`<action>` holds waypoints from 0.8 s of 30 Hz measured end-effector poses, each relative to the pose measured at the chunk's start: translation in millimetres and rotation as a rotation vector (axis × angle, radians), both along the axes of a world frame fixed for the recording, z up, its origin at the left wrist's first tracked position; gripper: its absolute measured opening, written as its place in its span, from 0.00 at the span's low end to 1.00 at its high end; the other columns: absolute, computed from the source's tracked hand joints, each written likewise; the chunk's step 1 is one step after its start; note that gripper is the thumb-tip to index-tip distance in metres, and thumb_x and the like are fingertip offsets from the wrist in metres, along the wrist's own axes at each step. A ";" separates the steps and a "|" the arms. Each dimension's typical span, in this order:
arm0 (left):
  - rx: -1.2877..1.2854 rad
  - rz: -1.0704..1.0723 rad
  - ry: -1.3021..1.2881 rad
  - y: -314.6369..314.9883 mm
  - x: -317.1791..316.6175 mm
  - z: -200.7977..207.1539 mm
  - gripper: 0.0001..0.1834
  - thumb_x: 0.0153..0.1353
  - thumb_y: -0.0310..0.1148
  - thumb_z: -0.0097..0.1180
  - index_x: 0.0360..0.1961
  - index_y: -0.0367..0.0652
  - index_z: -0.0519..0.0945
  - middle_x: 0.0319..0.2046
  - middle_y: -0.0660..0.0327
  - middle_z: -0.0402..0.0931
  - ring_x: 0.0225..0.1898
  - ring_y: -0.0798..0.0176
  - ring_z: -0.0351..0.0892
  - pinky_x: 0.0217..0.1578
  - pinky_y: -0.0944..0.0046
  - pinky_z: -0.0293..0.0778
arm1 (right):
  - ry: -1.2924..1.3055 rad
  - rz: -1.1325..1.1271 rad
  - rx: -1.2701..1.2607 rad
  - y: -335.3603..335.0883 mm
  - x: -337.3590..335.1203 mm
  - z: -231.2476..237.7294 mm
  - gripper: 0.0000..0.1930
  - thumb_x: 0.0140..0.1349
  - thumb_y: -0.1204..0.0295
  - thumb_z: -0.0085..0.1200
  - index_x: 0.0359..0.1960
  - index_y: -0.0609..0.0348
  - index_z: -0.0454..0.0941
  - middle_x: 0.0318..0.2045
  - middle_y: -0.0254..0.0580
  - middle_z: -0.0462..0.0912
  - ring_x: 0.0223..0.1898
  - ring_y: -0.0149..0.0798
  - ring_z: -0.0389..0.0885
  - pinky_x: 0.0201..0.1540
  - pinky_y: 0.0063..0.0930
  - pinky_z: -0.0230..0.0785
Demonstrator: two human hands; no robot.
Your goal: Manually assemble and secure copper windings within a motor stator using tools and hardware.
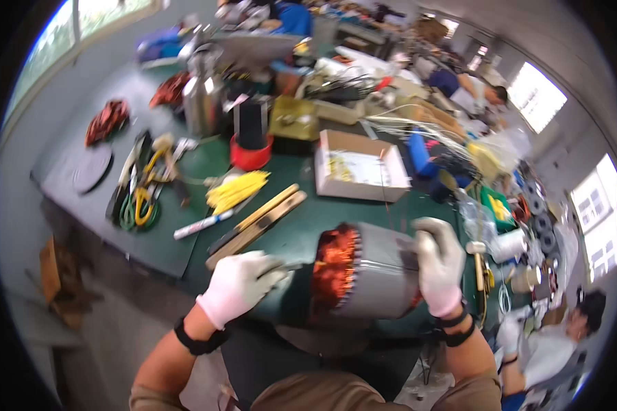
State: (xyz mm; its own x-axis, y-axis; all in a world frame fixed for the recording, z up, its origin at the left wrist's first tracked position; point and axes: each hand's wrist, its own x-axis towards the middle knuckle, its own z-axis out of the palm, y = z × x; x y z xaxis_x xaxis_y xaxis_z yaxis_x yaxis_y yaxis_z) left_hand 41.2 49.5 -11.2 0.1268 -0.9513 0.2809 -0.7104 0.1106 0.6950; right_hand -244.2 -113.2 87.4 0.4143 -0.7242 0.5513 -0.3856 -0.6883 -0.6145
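A motor stator, a grey metal cylinder with copper windings bulging from its left end, lies on its side on the green table. My right hand, in a white glove, curls around the stator's right end; its fingertips are partly hidden. Just left of the windings, my left hand, also gloved, is closed with its fingers pinched together. A thin dark tip sticks out from them toward the windings, too small and blurred to name.
Beyond my left hand lie two wooden sticks, a white marker and yellow sleeving. Scissors and other tools sit at the left. A white box stands behind the stator. Another person sits at the right.
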 end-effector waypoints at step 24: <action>-0.123 -0.222 -0.294 -45.9 15.1 -23.3 0.12 0.63 0.38 0.61 0.46 0.49 0.84 0.24 0.60 0.76 0.25 0.57 0.83 0.21 0.56 0.77 | -0.141 -0.030 0.223 -8.9 -29.0 -22.5 0.13 0.77 0.68 0.48 0.52 0.66 0.76 0.27 0.32 0.70 0.28 0.23 0.62 0.31 0.19 0.52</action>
State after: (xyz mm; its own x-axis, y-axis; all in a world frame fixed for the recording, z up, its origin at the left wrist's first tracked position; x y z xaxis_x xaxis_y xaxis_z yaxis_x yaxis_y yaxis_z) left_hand 56.3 3.7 -34.5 -0.1812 -0.9037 0.3880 -0.8267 0.3537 0.4376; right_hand -273.3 -122.2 65.0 0.3215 -0.8448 0.4277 -0.3034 -0.5198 -0.7986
